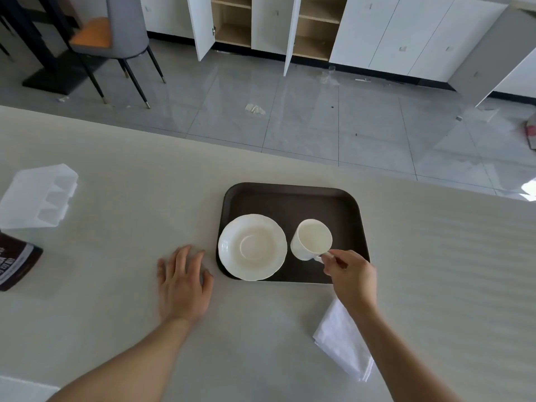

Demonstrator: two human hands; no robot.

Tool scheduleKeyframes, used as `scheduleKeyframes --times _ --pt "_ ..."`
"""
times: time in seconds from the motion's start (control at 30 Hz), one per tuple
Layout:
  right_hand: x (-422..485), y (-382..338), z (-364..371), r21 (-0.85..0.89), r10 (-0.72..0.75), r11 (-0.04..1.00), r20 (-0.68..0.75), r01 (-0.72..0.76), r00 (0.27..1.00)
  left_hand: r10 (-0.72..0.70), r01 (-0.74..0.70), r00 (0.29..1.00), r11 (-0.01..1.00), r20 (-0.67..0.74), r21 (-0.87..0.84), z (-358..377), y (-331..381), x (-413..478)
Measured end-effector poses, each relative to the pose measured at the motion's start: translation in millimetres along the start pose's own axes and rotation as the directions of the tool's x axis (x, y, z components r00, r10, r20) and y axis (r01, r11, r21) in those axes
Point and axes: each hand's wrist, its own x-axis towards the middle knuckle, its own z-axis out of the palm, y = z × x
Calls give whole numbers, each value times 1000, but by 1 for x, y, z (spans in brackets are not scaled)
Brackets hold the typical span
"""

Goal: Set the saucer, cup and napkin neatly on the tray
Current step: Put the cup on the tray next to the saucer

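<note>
**Tray setting in progress: saucer placed, cup in hand, napkin outstanding**

The fingers point(333, 258) of the right hand point(352, 275) are pinched closed on the handle of the cup point(311, 239), which sits upright over the right half of the tray point(290, 195), just beside the saucer point(252, 246) and apart from it. Whether the cup's base already rests on the tray or hangs slightly above it cannot be told from this angle. The left hand point(184, 278) lies flat on the table point(145, 169) with its fingers spread and nothing in its grasp, near the tray's left edge.

Progress, judged from the layout: the saucer is on the tray, occupying its left near corner. The cup is on or over the tray but not on the saucer, so its final seating appears unfinished. The napkin point(345, 343), folded and white, lies on the table near the tray's right near corner, partly hidden under the right forearm; it has not yet been placed.

Count: one tray, one saucer, one cup, one napkin, two hands. Off to the left stand one translucent plastic container point(40, 195) and one dark packet point(16, 265), neither part of the task.
</note>
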Motion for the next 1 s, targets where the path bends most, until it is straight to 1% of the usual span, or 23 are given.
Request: scheduleKeyframes --times 0.17,0.33,0.63,0.83,1.0 --pt "3 6 10 -12 11 1000 -59 -12 998 -5 5 1000 1000 -13 -13 1 1 0" --pt "6 8 12 -31 -2 1000 -73 0 997 -5 5 1000 1000 -30 -17 2 1 0" --pt "7 7 17 -6 -2 1000 -65 1 998 1 -2 1000 1000 -28 -6 2 0 0" --pt "9 8 13 9 31 999 -10 -31 999 -1 1 1000 1000 -24 -8 1 1 -1" --pt "2 10 7 19 29 999 11 -30 1000 1 -2 1000 1000 -26 -9 1 1 -1"
